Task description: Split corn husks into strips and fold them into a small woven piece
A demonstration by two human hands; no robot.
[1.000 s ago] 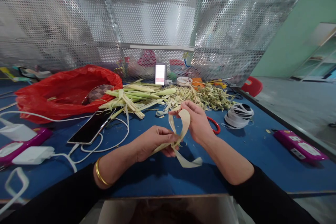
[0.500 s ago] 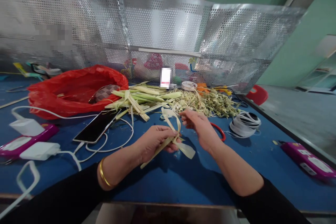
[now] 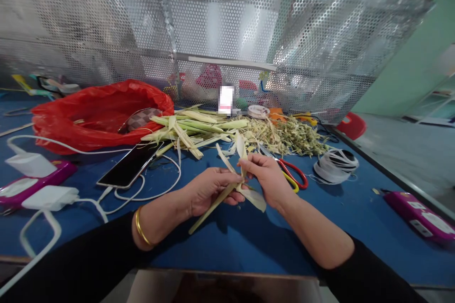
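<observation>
- Left hand [image 3: 213,189]: thumb above, fingers curled beneath, pinching a pale yellow-green, flat, folded plant-husk strip [image 3: 215,206].
- Right hand [image 3: 265,175]: thumb and fingertips closed on the strip's upper part, just beside the left hand.
- Forearms: converging from the lower corners.
- Strip: held above the blue, flat worktop [image 3: 227,251], one end slanting toward the person.

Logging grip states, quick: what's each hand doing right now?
Left hand: closed, holding pale, ribbon-like strips of plant leaf.
Right hand: closed, pinching the same strips slightly higher.
</observation>
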